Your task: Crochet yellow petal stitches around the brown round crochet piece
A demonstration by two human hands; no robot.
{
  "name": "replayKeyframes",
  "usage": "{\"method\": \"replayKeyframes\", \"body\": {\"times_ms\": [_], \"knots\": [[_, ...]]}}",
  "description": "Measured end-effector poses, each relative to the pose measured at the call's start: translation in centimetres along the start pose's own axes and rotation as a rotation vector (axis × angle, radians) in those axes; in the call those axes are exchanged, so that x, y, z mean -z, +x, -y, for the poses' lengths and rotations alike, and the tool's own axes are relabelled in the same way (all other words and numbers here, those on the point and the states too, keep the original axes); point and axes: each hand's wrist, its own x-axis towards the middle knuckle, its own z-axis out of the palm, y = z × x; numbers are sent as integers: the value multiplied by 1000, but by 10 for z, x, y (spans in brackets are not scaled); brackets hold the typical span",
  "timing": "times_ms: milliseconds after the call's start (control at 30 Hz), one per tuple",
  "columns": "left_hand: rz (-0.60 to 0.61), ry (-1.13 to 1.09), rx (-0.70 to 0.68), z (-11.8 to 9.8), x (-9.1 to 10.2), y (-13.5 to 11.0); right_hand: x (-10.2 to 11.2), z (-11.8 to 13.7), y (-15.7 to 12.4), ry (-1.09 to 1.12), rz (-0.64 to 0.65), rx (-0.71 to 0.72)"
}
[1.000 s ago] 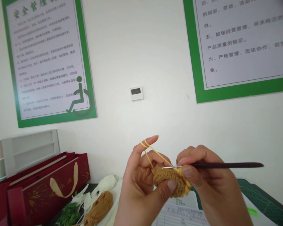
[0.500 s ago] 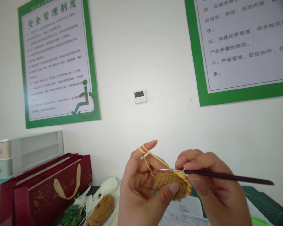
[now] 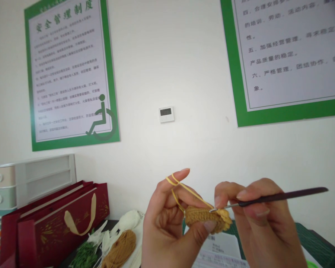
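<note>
My left hand (image 3: 170, 216) pinches a small round crochet piece (image 3: 197, 216), brown with a yellow edge on its right side. Yellow yarn (image 3: 194, 192) wraps around my raised left index finger and runs down to the edge of the piece. In my right hand (image 3: 264, 212) is a crochet hook (image 3: 284, 195) with a dark handle, held between thumb and fingers. Its metal tip meets the top edge of the piece, near the yellow stitches, and the handle slants up to the right.
On the left stand dark red gift bags (image 3: 64, 219) and a drawer unit (image 3: 2, 197). Near them lie a brown yarn skein (image 3: 120, 249), white yarn (image 3: 128, 220) and green yarn (image 3: 83, 255). Printed paper (image 3: 220, 245) and a green cutting mat (image 3: 318, 242) lie below my hands.
The hook has drawn back to the right and its handle end has tilted up. My right hand has turned and shifted right. The left hand keeps its hold on the crochet piece.
</note>
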Motion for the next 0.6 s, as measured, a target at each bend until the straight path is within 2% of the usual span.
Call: {"method": "replayKeyframes", "body": {"times_ms": [167, 400, 600], "knots": [[-21, 46, -24, 1, 0, -2, 2, 5, 2, -68, 14, 81], [-46, 118, -61, 2, -3, -3, -8, 16, 3, -176, -57, 200], [-77, 163, -108, 0, -8, -5, -15, 15, 5, -187, -95, 258]]}}
